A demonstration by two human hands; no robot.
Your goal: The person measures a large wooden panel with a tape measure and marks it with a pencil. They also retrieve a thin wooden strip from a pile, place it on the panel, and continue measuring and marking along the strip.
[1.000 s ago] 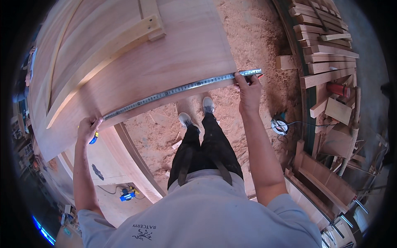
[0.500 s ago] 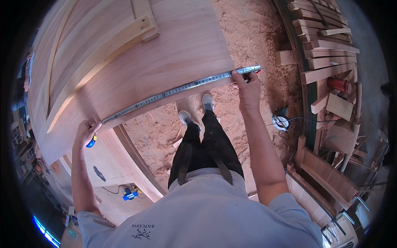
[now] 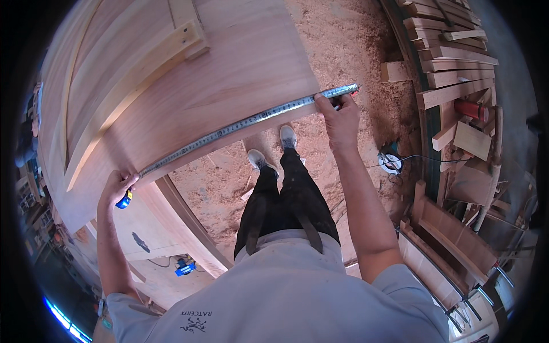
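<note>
A wide wooden panel [image 3: 246,68] lies in front of me, and a metal tape measure [image 3: 243,122] is pulled out along its near edge. My left hand [image 3: 117,186] is closed on the blue and yellow tape case [image 3: 124,199] at the panel's left part. My right hand [image 3: 343,123] pinches the blade by the panel's right corner, thumb on top. The blade's end sticks out past that corner, over the floor. Something small and red shows under the blade by my right fingers; its kind is hidden.
A pale wooden batten [image 3: 134,94] sits on the panel. Stacked wood pieces [image 3: 452,66] and a red cylinder [image 3: 472,110] are at the right. A round corded tool [image 3: 390,163] lies on the sawdust-strewn floor [image 3: 349,46]. A blue tool [image 3: 185,267] lies lower left.
Both hands and the tape have shifted slightly left in the picture. The right hand and blade end sit a little higher, the left hand slightly lower. Both grips stay closed.
</note>
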